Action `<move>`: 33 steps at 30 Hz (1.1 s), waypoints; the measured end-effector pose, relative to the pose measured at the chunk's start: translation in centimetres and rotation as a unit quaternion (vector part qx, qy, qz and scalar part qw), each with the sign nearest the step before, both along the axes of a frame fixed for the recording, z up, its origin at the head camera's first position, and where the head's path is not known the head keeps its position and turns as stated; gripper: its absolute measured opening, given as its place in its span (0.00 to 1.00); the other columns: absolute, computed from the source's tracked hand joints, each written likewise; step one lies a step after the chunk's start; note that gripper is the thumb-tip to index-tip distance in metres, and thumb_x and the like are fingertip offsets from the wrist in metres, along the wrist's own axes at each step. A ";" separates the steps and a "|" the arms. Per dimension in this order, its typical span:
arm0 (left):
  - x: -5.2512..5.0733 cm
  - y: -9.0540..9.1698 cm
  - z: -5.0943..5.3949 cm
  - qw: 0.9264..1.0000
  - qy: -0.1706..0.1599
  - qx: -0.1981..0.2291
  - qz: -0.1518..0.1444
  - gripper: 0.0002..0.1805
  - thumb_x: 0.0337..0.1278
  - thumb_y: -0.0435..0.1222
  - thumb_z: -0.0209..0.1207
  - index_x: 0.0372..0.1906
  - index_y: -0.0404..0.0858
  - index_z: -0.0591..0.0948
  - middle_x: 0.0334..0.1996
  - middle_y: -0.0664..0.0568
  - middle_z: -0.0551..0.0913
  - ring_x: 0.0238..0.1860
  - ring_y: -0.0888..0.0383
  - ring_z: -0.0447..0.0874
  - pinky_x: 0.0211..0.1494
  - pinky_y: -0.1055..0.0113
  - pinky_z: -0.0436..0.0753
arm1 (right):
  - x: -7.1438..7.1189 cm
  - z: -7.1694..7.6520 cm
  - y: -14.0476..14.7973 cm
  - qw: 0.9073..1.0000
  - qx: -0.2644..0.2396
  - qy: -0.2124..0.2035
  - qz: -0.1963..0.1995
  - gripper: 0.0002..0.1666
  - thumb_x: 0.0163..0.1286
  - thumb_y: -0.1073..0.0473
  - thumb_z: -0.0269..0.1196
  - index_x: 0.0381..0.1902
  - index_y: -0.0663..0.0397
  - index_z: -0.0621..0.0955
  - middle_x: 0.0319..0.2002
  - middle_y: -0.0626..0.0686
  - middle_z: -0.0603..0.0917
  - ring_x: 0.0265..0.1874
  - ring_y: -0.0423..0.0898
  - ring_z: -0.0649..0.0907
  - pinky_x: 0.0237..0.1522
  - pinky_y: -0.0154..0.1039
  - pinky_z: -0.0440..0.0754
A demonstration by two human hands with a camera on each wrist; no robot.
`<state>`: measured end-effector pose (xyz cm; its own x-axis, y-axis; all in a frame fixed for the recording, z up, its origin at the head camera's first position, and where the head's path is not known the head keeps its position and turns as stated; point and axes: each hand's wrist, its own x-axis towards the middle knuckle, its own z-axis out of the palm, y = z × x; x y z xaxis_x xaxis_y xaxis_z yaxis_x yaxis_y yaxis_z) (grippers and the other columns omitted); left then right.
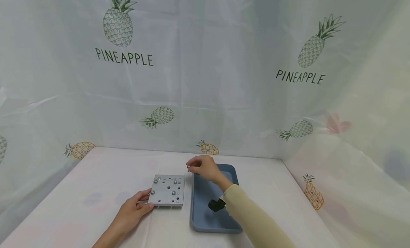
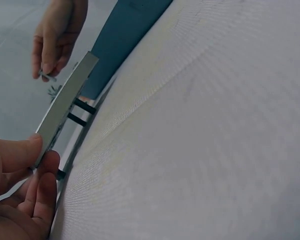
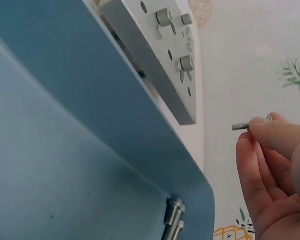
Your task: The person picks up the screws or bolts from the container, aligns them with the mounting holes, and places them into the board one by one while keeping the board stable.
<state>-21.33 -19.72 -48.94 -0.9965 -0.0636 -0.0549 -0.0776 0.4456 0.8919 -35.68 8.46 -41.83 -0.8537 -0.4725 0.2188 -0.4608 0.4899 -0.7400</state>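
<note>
A flat metal plate [image 1: 162, 196] with several holes sits left of the blue tray. Several socket-head screws [image 3: 187, 63] stand up from its top, and dark legs [image 2: 84, 105] show underneath. My left hand [image 1: 132, 209] grips the plate's near left corner, thumb against the edge and fingers curled below. Above the tray's far left corner, my right hand [image 1: 206, 168] pinches a small metal screw [image 3: 240, 127] between thumb and fingers. The screw is clear of the plate, its threaded end sticking out past the fingertips in the right wrist view.
The blue tray [image 1: 217, 230] lies just right of the plate, under my right forearm. A few metal screws [image 3: 174, 214] lie in its corner. A white cloth [image 1: 96, 184] covers the table, and a pineapple-print curtain [image 1: 217, 80] hangs behind it.
</note>
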 end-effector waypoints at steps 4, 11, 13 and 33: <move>0.1 -0.1 0.1 1.000 0.003 -0.002 0.001 0.34 0.69 0.40 0.70 0.76 0.39 0.74 0.64 0.42 0.83 0.47 0.60 0.89 0.59 0.57 0.81 | 0.2 0.3 -0.7 1.000 -0.001 0.001 0.007 0.08 0.72 0.63 0.72 0.48 0.49 0.91 0.42 0.46 0.92 0.39 0.39 0.88 0.44 0.35 0.86; 0.3 -0.2 0.2 1.000 0.013 0.006 -0.007 0.35 0.69 0.38 0.70 0.76 0.38 0.73 0.64 0.43 0.83 0.47 0.61 0.88 0.51 0.70 0.80 | 0.5 0.5 -1.7 1.000 -0.001 -0.002 0.009 0.09 0.71 0.63 0.73 0.48 0.49 0.92 0.41 0.45 0.92 0.38 0.38 0.88 0.44 0.34 0.85; 0.3 -0.2 0.1 1.000 0.015 0.007 -0.008 0.35 0.69 0.38 0.70 0.77 0.37 0.73 0.64 0.43 0.83 0.46 0.61 0.88 0.50 0.72 0.80 | 0.4 0.4 -1.9 1.000 -0.002 -0.007 0.009 0.09 0.71 0.63 0.73 0.47 0.48 0.92 0.40 0.44 0.92 0.38 0.37 0.87 0.44 0.34 0.85; 0.2 0.0 -0.1 1.000 0.016 0.021 -0.007 0.34 0.69 0.38 0.70 0.76 0.37 0.73 0.64 0.42 0.83 0.47 0.60 0.88 0.48 0.72 0.81 | -0.2 -1.1 -4.1 0.999 -0.012 -0.037 0.034 0.11 0.71 0.60 0.74 0.50 0.51 0.91 0.40 0.39 0.91 0.39 0.36 0.87 0.47 0.35 0.84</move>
